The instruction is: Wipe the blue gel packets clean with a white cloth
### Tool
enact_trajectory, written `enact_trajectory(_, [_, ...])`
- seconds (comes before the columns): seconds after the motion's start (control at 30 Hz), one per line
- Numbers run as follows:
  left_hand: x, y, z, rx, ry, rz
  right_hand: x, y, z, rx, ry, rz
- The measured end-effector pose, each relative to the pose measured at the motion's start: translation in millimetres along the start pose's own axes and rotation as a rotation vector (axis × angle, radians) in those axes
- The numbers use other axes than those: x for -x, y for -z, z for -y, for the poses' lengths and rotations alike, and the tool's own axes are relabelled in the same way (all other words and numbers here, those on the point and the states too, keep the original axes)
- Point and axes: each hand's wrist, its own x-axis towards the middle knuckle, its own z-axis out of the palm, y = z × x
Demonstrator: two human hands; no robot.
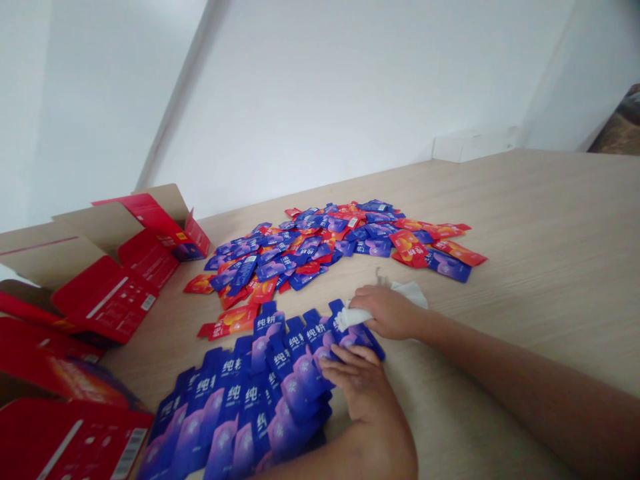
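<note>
My right hand (385, 312) grips a crumpled white tissue (407, 293), which pokes out on both sides of the fist and touches the end of a blue sachet. My left hand (357, 383) curls over the edge of an overlapping row of blue-purple foil sachets (235, 407) with Chinese print, holding them down. Beyond my hands lies a loose heap of blue and red-orange sachets (300, 243) on the wooden table. A red-orange sachet (231, 321) lies apart between the heap and the row.
Opened red and tan cardboard cartons (107, 300) stand at the table's left side, with more red cartons (75, 440) at lower left. A white box (473, 145) stands against the wall behind the light wooden table (525, 220).
</note>
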Motion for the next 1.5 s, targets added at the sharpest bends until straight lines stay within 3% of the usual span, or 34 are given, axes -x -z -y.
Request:
enact_trajectory(0.13, [-0.4, 0.3, 0.5, -0.014, 0.008, -0.047, 1.1, 0.5, -11.7, 0.027, -0.037, -0.052])
enact_trajectory(0.27, [-1.5, -1.0, -0.1, -0.016, 0.013, -0.041, 2.3, 5.5, 1.3, -0.023, 0.05, -0.118])
enact_trajectory(0.4, [-1.5, -2.4, -2.0, -0.023, 0.015, -0.02, 1.3, 5.0, 11.2, -0.068, 0.168, -0.007])
enact_trajectory(0.67, [0.5, 0.5, 0.3, -0.034, 0.007, -0.047, 1.4, 2.2, -10.1, 0.023, -0.064, -0.04])
enact_trajectory(0.8, [-0.5, -3.1, -2.4, -0.022, 0.013, -0.03, 2.5, 5.0, 0.9, -0.013, 0.044, -0.09])
enact_trajectory(0.9, [-1.0, -5.1, -4.5, -0.027, 0.031, -0.016, 1.7, 2.8, 9.4, -0.039, 0.142, -0.034])
enact_trajectory(1.17, [0.8, -1.7, -2.0, -0.008, 0.023, -0.008, 0.1, 1.0, -8.2, 0.075, -0.079, -0.074])
enact_trajectory(1.3, [0.0, -3.5, -3.0, 0.016, 0.038, -0.014, 2.0, 4.7, 1.2, 0.037, -0.022, -0.128])
enact_trajectory(1.4, [-1.4, -4.9, -4.0, 0.032, 0.029, -0.015, 2.4, 2.7, 12.1, 0.001, 0.081, -0.067])
enact_trajectory(1.5, [-2.2, -3.7, -3.4, 0.043, 0.024, 0.0, 1.2, -1.7, 12.2, 0.014, 0.06, -0.018])
